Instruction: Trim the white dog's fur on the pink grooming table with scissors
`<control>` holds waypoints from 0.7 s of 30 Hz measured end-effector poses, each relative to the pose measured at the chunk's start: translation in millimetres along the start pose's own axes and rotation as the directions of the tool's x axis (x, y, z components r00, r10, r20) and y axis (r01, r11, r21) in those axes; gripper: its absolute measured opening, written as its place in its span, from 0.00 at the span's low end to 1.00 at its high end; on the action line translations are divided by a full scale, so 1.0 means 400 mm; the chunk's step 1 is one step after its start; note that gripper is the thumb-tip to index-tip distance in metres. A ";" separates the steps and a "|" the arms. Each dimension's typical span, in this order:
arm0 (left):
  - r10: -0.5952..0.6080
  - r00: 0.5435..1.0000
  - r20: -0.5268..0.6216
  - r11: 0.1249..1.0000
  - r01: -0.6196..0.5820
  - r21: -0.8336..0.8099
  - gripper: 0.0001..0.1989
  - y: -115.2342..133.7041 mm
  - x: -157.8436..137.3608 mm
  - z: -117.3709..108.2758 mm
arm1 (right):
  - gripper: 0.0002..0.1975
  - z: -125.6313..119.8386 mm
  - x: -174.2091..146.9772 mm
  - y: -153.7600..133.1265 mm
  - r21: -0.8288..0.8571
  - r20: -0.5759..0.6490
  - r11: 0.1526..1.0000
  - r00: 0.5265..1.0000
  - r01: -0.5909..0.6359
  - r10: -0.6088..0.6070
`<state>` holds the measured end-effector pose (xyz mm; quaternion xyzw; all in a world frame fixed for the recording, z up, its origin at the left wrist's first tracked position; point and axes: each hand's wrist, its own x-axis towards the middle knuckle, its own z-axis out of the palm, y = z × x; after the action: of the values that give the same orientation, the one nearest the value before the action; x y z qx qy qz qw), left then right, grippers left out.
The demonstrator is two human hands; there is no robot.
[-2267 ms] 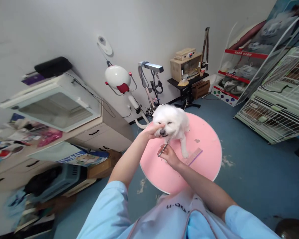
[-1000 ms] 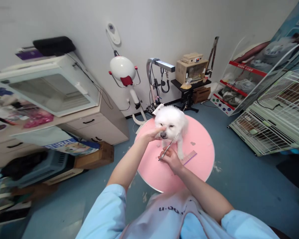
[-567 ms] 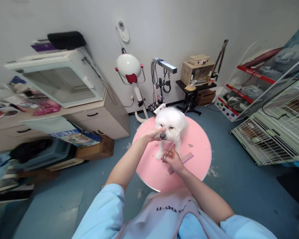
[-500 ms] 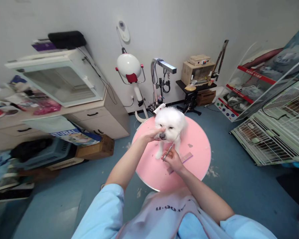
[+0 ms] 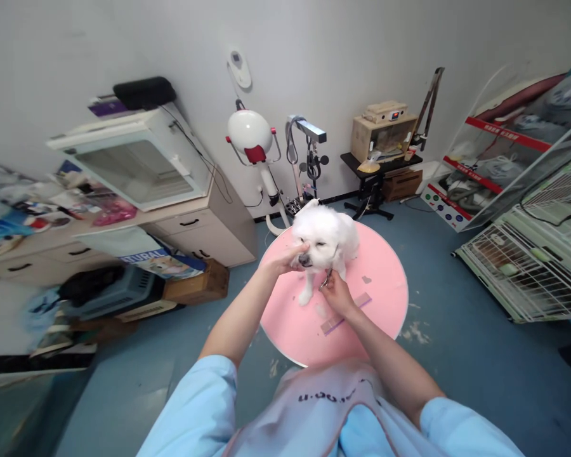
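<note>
A fluffy white dog (image 5: 320, 230) sits on a round pink table (image 5: 385, 273) and faces me. My left hand (image 5: 288, 259) is closed on the side of its muzzle, thumb lying near the nose. In my right hand (image 5: 339, 294) are scissors (image 5: 325, 282), held below the dog's cheek on the right side of the view. Their blades point up beside the cheek fur and are hard to make out. A flat strip with a purple edge (image 5: 346, 313) lies on the table just under my right wrist, and tufts of cut fur (image 5: 366, 279) lie near it.
Behind the table stand a white lamp-like device with red fittings (image 5: 250, 133) and a metal stand with hanging cables (image 5: 309, 130). A glass-fronted white cabinet (image 5: 137, 165) tops the left counter. Wire cages (image 5: 509, 260) stand at right. Loose fur (image 5: 416, 333) lies on the floor.
My right hand has moved the scissors up and inward, closer to the dog's cheek. The dog's head has tilted slightly in my left hand. The whole view has shifted a little.
</note>
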<state>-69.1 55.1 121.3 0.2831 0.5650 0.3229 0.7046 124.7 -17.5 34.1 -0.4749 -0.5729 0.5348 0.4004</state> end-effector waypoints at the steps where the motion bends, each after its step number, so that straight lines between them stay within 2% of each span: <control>1: 0.003 1.000 -0.007 1.000 -0.003 0.002 0.33 0.001 -0.001 0.000 | 0.16 -0.005 0.005 0.003 -0.002 0.020 1.000 1.000 0.013 -0.013; 5: 0.007 0.999 -0.040 1.000 -0.006 0.010 0.33 0.004 -0.006 0.003 | 0.14 -0.026 0.027 0.014 -0.115 -0.009 0.983 0.989 0.145 -0.147; 9: 0.005 1.000 -0.020 1.000 -0.005 0.029 0.35 0.006 -0.012 0.006 | 0.08 -0.049 0.044 0.016 -0.175 -0.047 0.973 0.985 0.153 -0.163; 13: -0.002 1.000 0.009 0.999 0.002 0.045 0.38 0.005 -0.014 0.008 | 0.13 -0.065 0.052 0.012 -0.196 -0.016 0.959 0.977 0.206 -0.213; 18: -0.010 1.000 0.006 0.999 0.010 0.033 0.36 0.004 -0.013 0.010 | 0.15 -0.078 0.054 0.008 -0.074 0.028 0.987 0.990 0.141 -0.140; 21: -0.006 1.000 0.014 1.000 0.006 0.028 0.38 0.003 -0.013 0.012 | 0.16 -0.085 0.050 0.003 -0.036 0.050 0.985 0.985 0.168 -0.166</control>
<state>-65.2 51.8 126.4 0.2936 0.5654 0.3109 0.7053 153.2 9.9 35.6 -0.4207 -0.6305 0.4986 0.4206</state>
